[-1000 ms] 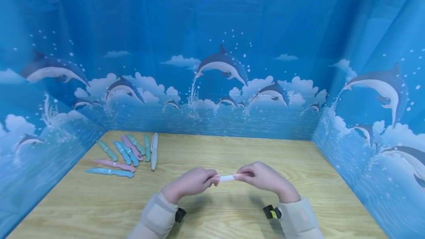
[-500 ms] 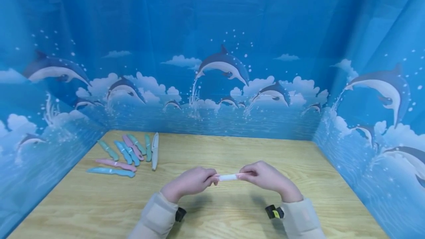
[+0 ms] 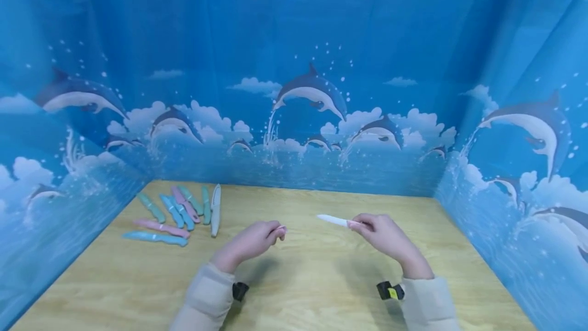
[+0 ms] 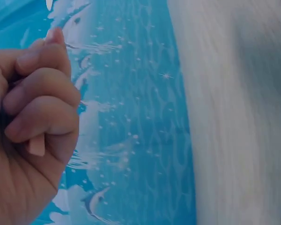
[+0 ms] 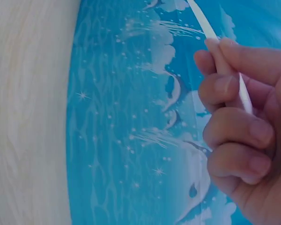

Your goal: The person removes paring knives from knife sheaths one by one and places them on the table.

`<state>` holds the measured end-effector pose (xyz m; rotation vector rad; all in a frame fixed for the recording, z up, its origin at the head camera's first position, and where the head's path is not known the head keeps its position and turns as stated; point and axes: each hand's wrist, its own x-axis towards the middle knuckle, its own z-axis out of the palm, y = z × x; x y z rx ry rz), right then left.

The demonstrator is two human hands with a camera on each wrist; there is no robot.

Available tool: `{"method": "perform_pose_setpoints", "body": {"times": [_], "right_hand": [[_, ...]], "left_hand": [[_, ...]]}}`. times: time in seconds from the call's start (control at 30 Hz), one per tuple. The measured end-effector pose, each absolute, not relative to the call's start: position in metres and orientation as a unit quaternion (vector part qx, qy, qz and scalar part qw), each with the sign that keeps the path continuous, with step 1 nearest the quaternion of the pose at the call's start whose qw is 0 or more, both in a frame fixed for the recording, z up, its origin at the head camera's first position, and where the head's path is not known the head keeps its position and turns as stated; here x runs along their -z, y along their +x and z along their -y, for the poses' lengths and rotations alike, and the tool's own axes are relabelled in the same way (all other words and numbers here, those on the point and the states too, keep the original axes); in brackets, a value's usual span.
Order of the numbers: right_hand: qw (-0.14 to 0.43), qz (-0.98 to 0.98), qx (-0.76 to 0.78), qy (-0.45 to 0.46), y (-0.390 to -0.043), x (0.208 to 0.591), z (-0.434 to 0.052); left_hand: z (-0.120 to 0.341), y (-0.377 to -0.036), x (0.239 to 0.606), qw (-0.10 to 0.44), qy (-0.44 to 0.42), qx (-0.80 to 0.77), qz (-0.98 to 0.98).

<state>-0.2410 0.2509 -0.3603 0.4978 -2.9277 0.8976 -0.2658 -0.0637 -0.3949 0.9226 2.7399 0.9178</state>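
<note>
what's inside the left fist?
The left hand grips a pink sheath: one end pokes out past the fingertips in the head view, the other shows under the curled fingers in the left wrist view. Its middle is covered by the fingers, so whether the sheath is hollow or empty cannot be seen.

The head view looks forward and down over the surface (image 3: 321, 280) from behind both hands, while each wrist view sits close beside its own hand, facing the backdrop (image 4: 131, 117).

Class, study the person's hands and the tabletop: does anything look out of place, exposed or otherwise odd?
Yes. The right hand holds a knife with its white blade bare, while the left hand grips the pink sheath apart from it. The other knives at the table's far left all lie sheathed.
</note>
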Motion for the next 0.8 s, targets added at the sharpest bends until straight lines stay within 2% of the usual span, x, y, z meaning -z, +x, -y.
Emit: {"method": "perform_pose_setpoints", "body": {"times": [0.2,0.37,0.63,0.8], "right_hand": [[0.007,0.936,-0.334,0.106,-0.253,0.369,-0.237],[0.009,0.921,-0.383,0.067,-0.278,0.373,-0.209],[-0.073,0.881,-0.468,0.006,-0.320,0.383,-0.154],[-0.101,0.831,-0.548,-0.015,-0.344,0.397,-0.128]], "left_hand": [[0.073,-0.284,0.394,0.073,0.249,-0.334,-0.906],[0.078,-0.304,0.386,0.092,0.194,-0.364,-0.906],[0.085,-0.336,0.392,0.127,0.163,-0.409,-0.889],[0.085,-0.355,0.400,0.126,0.132,-0.427,-0.886]]}}
